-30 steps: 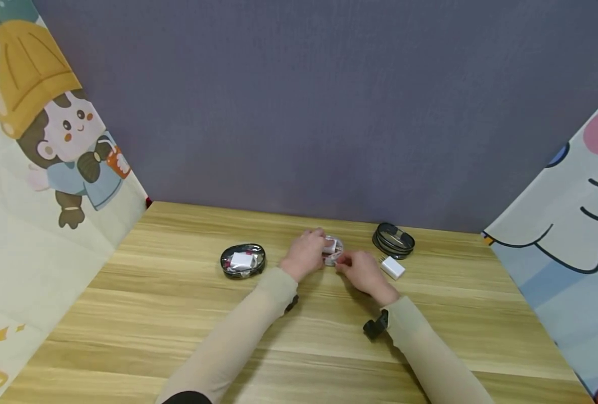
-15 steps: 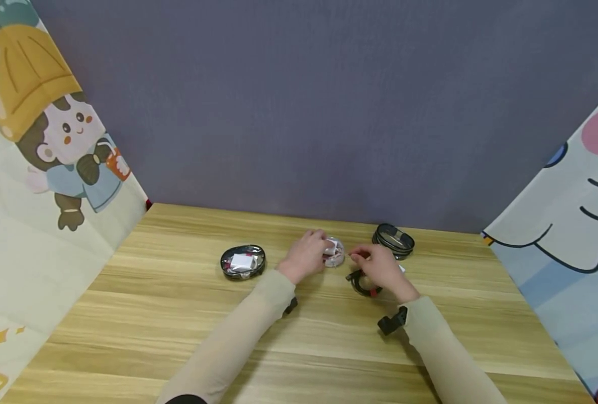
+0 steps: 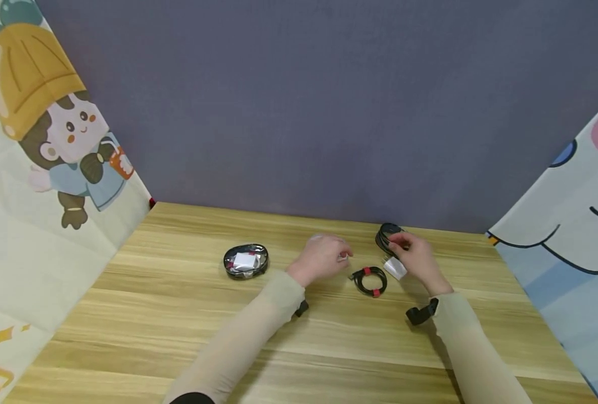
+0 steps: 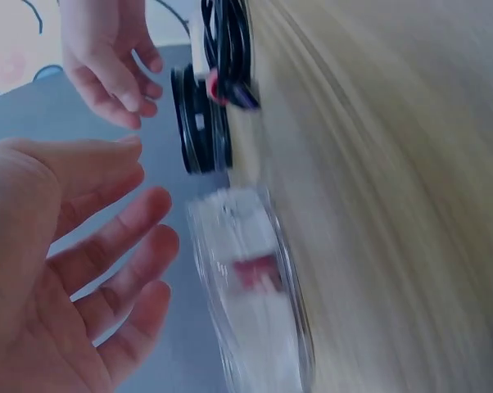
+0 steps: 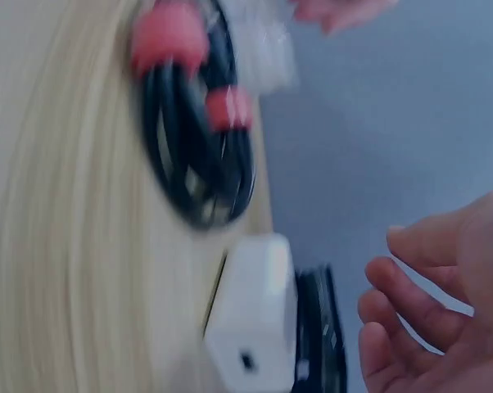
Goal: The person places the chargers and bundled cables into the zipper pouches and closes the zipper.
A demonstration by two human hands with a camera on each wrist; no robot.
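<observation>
My left hand (image 3: 324, 258) hovers over a clear plastic case (image 4: 267, 336), which holds something white and red; in the head view the hand hides most of it. In the left wrist view its fingers are loosely bent, apart from the case. My right hand (image 3: 420, 264) is beside a black-rimmed oval case (image 3: 386, 238), with fingers loosely bent and nothing between them in the right wrist view. A white charger plug (image 3: 395, 268) lies just below that case. Between the hands lies a coiled black cable (image 3: 370, 281) with red ties.
To the left on the wooden table (image 3: 258, 336) sits another black-rimmed clear case (image 3: 245, 261) with a white charger and red-marked items inside. A grey panel (image 3: 299, 112) stands along the table's back edge. Printed cloths flank both sides.
My right hand has moved right, from beside the clear case past the coiled cable to the oval case. The cable now lies uncovered. My left hand has shifted slightly right over the clear case.
</observation>
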